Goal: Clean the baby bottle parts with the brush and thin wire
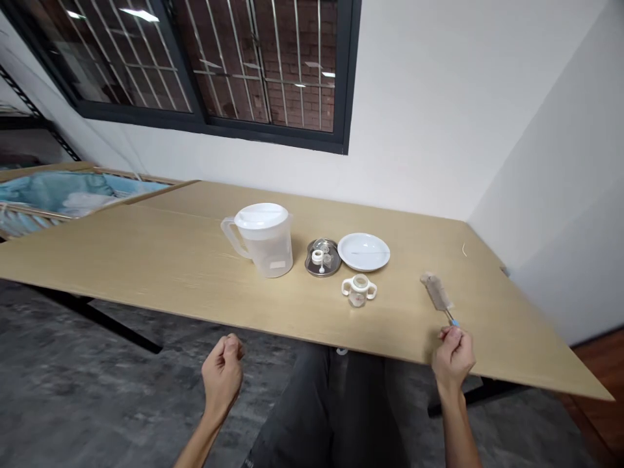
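Observation:
My right hand (pixel 453 357) is closed round the blue-ended handle of a bottle brush (pixel 437 292), whose pale bristles point away from me over the right part of the table. My left hand (pixel 223 372) is a loose fist in front of the table's near edge, with nothing seen in it. Between the hands, a small clear baby bottle (pixel 358 298) with two white handles stands upright with its top uncapped. Behind it is a round metal tray (pixel 331 268) bearing small white and clear bottle parts (pixel 318 257). A white oval dish (pixel 364 252) sits just right of the tray.
A lidded translucent pitcher (pixel 268 244) stands left of the tray, handle leftward. On the wooden table (pixel 146 260), a thin pale strip (pixel 464 249) lies at the right. A crib with blue cloth (pixel 58 188) adjoins the far left. Wall and barred window are behind.

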The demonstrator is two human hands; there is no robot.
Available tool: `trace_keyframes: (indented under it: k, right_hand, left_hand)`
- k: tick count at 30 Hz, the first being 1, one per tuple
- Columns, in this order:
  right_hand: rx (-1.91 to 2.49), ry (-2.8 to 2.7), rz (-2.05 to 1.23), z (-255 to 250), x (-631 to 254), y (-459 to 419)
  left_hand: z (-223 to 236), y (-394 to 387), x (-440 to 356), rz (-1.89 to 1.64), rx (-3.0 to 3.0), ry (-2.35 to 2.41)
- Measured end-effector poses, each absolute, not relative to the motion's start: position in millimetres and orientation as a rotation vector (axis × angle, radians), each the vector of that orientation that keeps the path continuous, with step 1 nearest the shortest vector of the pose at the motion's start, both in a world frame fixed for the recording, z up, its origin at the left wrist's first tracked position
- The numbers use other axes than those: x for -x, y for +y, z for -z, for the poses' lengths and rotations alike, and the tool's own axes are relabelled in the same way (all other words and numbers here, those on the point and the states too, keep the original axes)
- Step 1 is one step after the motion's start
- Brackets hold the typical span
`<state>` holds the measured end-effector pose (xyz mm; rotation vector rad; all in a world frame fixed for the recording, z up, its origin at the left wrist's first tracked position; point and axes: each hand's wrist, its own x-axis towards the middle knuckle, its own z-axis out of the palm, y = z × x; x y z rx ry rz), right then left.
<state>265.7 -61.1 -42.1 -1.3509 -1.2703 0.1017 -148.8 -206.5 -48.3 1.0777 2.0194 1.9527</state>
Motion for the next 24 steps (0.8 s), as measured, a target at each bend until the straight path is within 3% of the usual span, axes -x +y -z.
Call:
trace_keyframes:
  k: [7,11,18,24]
  right_hand:
    - [1.061,-1.302,-0.211,-20,-176,21]
    - [1.066,-1.343,-0.052,-46,-142,89]
    - [1.119,-1.458,0.144,-22,-147,136]
    - [1.041,-1.648,0.193,-3,-160,137]
  left_hand:
    - [30,-144,140,-1.953,-1.422,2.002]
    - [0,-69,130,-1.976,-1.705,1.866]
    - [-67,55,132,-1.887,-1.812,1.877]
    - [-54,90,150,-1.750,-2.004,1.798]
